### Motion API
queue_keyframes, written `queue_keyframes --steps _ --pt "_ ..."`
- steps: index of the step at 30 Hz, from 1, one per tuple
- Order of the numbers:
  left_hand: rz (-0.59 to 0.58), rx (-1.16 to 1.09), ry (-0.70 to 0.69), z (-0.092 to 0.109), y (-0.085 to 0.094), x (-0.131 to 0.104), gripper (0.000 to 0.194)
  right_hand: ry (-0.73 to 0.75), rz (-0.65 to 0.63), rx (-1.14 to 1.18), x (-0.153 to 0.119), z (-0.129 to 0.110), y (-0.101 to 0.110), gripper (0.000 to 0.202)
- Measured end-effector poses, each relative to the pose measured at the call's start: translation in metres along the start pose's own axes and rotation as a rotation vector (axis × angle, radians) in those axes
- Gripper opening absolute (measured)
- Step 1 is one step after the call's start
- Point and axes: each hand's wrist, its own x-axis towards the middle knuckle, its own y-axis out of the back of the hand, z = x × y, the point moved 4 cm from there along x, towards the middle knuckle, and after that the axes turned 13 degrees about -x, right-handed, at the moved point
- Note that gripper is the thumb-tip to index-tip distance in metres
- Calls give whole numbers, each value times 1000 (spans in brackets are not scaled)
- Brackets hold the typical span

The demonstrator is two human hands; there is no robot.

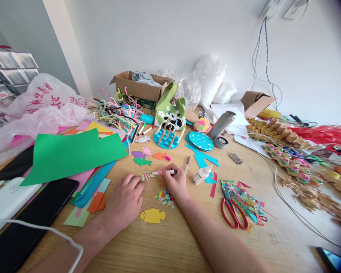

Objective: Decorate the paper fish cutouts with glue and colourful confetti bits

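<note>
Two bare hands work over a wooden bench (170, 246). The right hand (174, 184) has its grip pinched around a white marker (158, 173), tip at a small red-patterned paper fish (146, 176) lying between the hands. The left hand's (129, 197) grip is loosely spread, fingertips at the fish's edge. A translucent plastic bag (45, 96), far left, bears red Chinese characters, too blurred to read surely. The white squeeze bottle's (201, 175) label print is too small to read.
</note>
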Motion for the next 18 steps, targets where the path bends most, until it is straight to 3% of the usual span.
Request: queue_keyframes --steps 18 --pt "-27 15 29 0 0 0 44 -2 -54 -8 0 1 -3 15"
